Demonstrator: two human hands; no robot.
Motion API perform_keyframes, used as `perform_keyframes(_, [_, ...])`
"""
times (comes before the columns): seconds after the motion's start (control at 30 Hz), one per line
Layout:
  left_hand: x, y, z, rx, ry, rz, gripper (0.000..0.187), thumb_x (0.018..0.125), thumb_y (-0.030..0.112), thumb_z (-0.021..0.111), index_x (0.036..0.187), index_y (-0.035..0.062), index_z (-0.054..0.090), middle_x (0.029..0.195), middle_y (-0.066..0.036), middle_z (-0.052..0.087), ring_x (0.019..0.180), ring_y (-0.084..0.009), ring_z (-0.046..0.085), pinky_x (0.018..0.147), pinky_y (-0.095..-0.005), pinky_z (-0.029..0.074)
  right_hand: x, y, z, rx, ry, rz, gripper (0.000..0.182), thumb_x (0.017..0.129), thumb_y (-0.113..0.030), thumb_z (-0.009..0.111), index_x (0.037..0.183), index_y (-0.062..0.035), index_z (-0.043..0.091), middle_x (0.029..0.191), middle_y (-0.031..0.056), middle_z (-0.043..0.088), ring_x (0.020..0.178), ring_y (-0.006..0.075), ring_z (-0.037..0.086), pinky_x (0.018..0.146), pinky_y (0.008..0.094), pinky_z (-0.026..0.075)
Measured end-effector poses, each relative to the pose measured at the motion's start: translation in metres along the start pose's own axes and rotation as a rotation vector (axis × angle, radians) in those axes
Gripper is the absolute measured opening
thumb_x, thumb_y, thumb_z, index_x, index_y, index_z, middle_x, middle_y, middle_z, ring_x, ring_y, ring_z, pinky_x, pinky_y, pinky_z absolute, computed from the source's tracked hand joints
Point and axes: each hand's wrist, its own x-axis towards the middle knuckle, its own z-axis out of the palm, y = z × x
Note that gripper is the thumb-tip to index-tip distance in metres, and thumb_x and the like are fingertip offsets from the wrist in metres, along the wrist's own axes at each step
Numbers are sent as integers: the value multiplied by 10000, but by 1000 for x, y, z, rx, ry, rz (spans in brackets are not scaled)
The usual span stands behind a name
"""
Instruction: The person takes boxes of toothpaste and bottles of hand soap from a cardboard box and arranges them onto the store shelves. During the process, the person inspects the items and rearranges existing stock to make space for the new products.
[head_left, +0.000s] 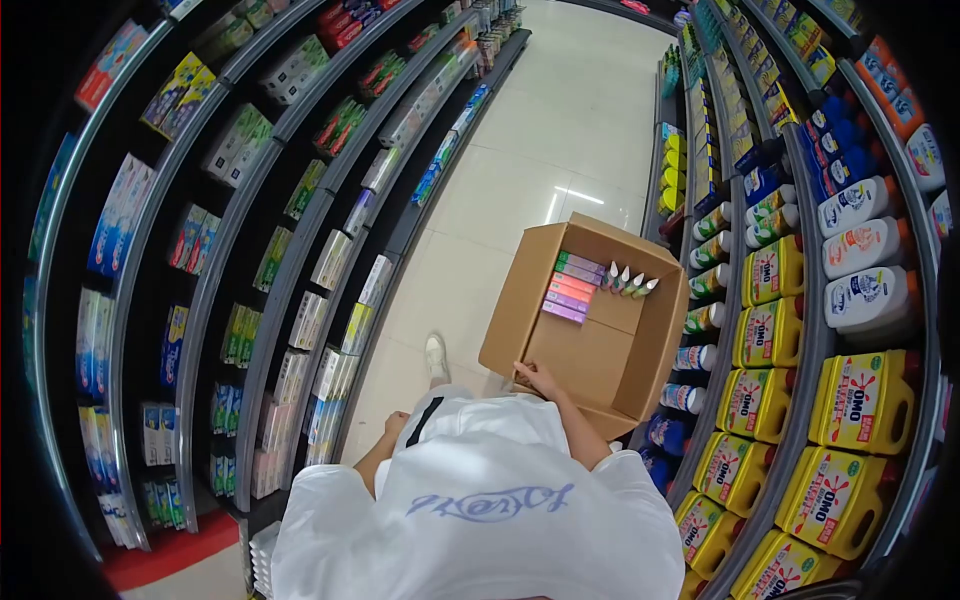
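Observation:
In the head view, my right hand (538, 380) is closed over the near rim of an open cardboard box (620, 385). Inside the box lies a row of small toothpaste-style cartons (571, 286) in green, orange, pink and purple. Beside them stand several slim tubes with pointed pale tops (626, 280). My left hand (397, 424) hangs low by my left side, close to my shorts and apart from the box. Its fingers are mostly hidden, and nothing shows in it.
Shelves of toothpaste cartons (120, 215) curve along my left. On my right, shelves carry yellow OMO jugs (840, 500) and white bottles (860, 245), close to the box's right side. A pale tiled floor (480, 200) runs ahead between them.

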Motion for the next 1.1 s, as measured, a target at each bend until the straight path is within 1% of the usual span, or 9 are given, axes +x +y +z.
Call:
perform_keyframes(0.07, [-10, 8, -4, 41, 28, -2, 363, 783, 361, 604, 927, 40, 693, 956, -197, 688, 945, -339, 657, 808, -397, 515, 10, 14, 0, -23, 7, -12, 467, 864, -405, 684, 1020, 18, 565, 821, 68, 611, 685, 113, 571, 588, 237, 476])
perform_keyframes(0.1, [-12, 7, -4, 42, 32, 1, 363, 786, 363, 602, 924, 38, 690, 948, -199, 688, 937, -344, 657, 801, -402, 516, 12, 15, -2, -46, 3, 28, 621, 792, -533, 698, 1018, 40, 612, 894, 111, 636, 843, 193, 604, 777, 308, 495])
perform_keyframes(0.37, [-34, -55, 27, 26, 12, -48, 445, 888, 439, 484, 967, 56, 697, 981, -209, 671, 963, -372, 634, 809, -443, 492, 21, -15, -40, 74, -189, 276, 598, 761, -431, 769, 1161, -36, 564, 966, 100, 637, 874, 191, 609, 784, 313, 497])
perform_keyframes(0.4, [-38, -62, 30, 34, 12, -59, 465, 893, 457, 470, 972, 58, 696, 975, -215, 668, 956, -376, 634, 803, -445, 490, 44, 19, -55, 85, -181, 282, 598, 761, -431, 769, 1161, -36, 564, 966, 100, 637, 874, 191, 609, 784, 313, 497])
perform_keyframes(0.47, [-54, -57, 29, -22, 47, -78, 438, 887, 430, 511, 969, 41, 694, 947, -202, 679, 928, -338, 652, 784, -410, 500, 87, 83, -77, -156, 81, -53, 502, 780, -293, 764, 1151, -40, 538, 971, 78, 622, 895, 181, 603, 807, 317, 492])
perform_keyframes(0.67, [-95, -72, 39, -200, 17, -203, 311, 892, 315, 556, 984, 61, 712, 915, -128, 706, 872, -224, 665, 780, -338, 508, 133, 44, -131, -973, 543, -103, 815, 626, -181, 839, 1294, -36, 393, 1265, 214, 439, 1147, 409, 461, 947, 466, 446])
perform_keyframes(0.9, [-127, -98, 51, -212, 8, -324, 318, 934, 310, 536, 1011, 43, 690, 924, -120, 700, 868, -187, 654, 774, -313, 501, 177, 24, -151, -1285, 466, -132, 761, 642, -96, 786, 1290, -31, 393, 1282, 200, 419, 1124, 381, 479, 910, 437, 461])
perform_keyframes(0.97, [-129, -111, 59, -262, 13, -321, 321, 938, 313, 534, 1017, 41, 685, 920, -118, 699, 868, -187, 653, 772, -312, 501, 200, 45, -152, -1505, 584, -174, 681, 651, -128, 748, 1254, -75, 437, 1260, 172, 447, 1132, 323, 484, 887, 408, 452])
perform_keyframes(1.1, [-128, -128, 74, -365, 28, -294, 311, 944, 300, 535, 1015, 37, 685, 929, -110, 699, 867, -185, 651, 773, -312, 502, 201, 22, -143, -1435, 479, -63, 607, 686, 0, 674, 1239, -43, 429, 1212, 194, 433, 1090, 339, 501, 858, 426, 472])
